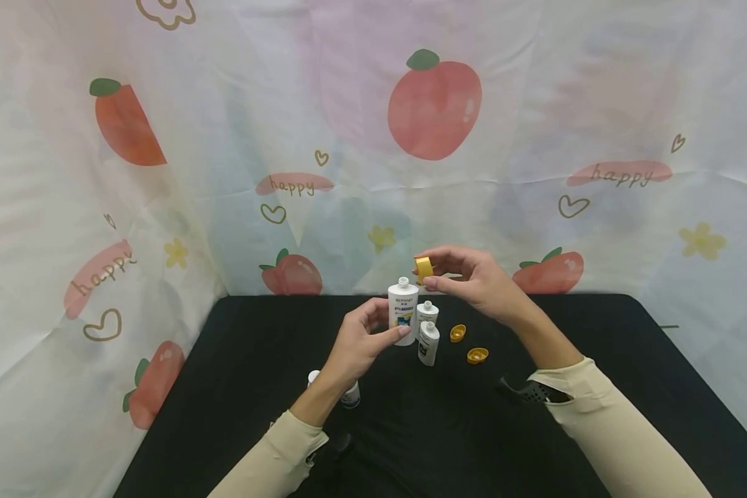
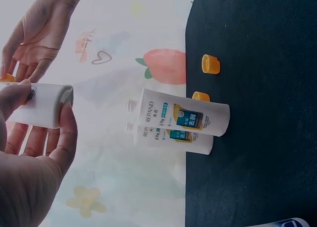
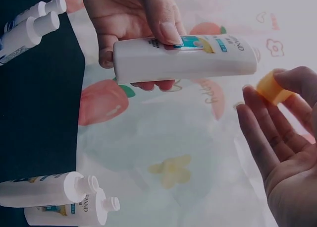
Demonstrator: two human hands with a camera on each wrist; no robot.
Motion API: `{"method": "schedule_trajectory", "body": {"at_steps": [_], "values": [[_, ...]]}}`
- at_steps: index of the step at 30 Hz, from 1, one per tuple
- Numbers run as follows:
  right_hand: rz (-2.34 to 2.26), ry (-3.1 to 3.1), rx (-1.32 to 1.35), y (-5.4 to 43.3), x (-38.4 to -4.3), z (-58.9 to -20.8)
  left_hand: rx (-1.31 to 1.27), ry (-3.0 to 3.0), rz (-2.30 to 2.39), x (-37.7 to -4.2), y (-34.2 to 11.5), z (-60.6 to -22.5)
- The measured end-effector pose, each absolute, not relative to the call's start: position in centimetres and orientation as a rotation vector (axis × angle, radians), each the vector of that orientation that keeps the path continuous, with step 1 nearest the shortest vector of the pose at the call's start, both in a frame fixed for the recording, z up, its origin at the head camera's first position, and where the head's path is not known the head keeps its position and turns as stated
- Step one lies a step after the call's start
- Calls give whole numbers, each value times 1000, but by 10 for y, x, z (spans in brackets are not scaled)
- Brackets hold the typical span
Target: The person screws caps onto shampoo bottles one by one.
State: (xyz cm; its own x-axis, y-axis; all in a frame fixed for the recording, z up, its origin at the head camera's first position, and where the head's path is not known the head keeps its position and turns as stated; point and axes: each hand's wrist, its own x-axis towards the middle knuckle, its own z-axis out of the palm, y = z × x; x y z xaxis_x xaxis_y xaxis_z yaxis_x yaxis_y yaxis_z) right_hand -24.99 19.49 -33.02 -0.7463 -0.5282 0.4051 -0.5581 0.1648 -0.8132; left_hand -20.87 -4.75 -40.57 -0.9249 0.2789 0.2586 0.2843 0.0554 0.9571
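My left hand [image 1: 365, 339] grips a white shampoo bottle [image 1: 402, 311] by its sides, upright and raised above the table; its bare neck shows at the top. Just to the right of that neck, my right hand [image 1: 473, 280] pinches a yellow cap [image 1: 423, 270] between thumb and fingers. Cap and bottle are apart in the right wrist view, where the cap [image 3: 271, 88] sits near the bottle's mouth. Two more white bottles without caps, one bottle [image 1: 429, 344] in front of the other bottle [image 1: 427, 312], stand on the table beside the held one.
Two yellow caps, one cap [image 1: 457, 333] behind the other cap [image 1: 477, 355], lie right of the standing bottles on the black table [image 1: 448, 429]. White-capped bottles [image 3: 32, 31] stand at the left, partly behind my left forearm in the head view. A patterned curtain [image 1: 504, 207] hangs behind.
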Motion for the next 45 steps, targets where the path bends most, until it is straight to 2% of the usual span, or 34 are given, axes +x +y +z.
{"method": "schedule_trajectory", "body": {"at_steps": [16,45], "values": [[1556,-2387,1190,184,-250,-318,-658,-2261,-2065,-210,-49,-408],[1362,-2391,1337,174,-253,-319,-670,-2288,-1973,-216,-49,-411]]}}
